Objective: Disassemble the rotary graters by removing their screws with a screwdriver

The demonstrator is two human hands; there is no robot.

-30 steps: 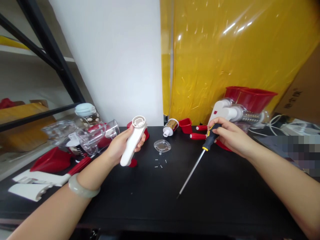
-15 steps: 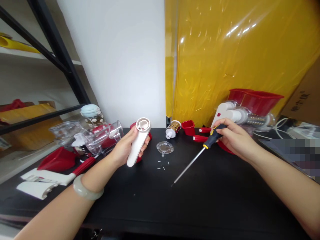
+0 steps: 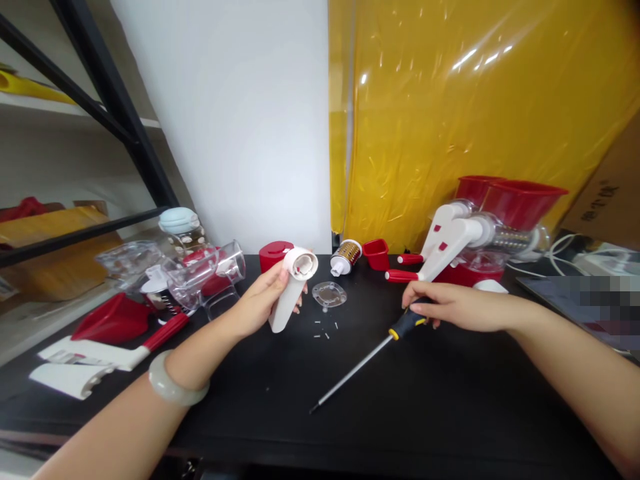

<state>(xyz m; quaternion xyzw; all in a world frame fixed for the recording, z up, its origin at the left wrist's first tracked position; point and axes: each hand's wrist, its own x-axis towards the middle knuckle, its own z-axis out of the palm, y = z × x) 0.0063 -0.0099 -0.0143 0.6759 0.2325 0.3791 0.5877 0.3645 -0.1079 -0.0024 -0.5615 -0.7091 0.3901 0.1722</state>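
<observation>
My left hand (image 3: 267, 293) is closed around a white crank arm (image 3: 287, 303), its round socket end tipped up and to the right. In my right hand (image 3: 440, 305) is a screwdriver (image 3: 407, 323) with a dark handle and yellow bands. Its long shaft slants down-left, low over the black table or resting on it; I cannot tell which. Between the hands lie a clear plastic plate (image 3: 329, 294) and several small screws (image 3: 327, 335). A grating drum (image 3: 346, 257) and a small red cup (image 3: 376, 254) stand behind them.
Assembled rotary graters (image 3: 475, 233) with red hoppers stand at the right, beside white cables (image 3: 565, 253). Clear housings (image 3: 205, 273), a red hopper (image 3: 113, 319) and a white handle piece (image 3: 75, 380) crowd the left. A black table (image 3: 400, 413) spans the front.
My right hand has lowered the screwdriver down and to the left. My left hand has shifted slightly right, turning the crank arm so its socket faces more to the right.
</observation>
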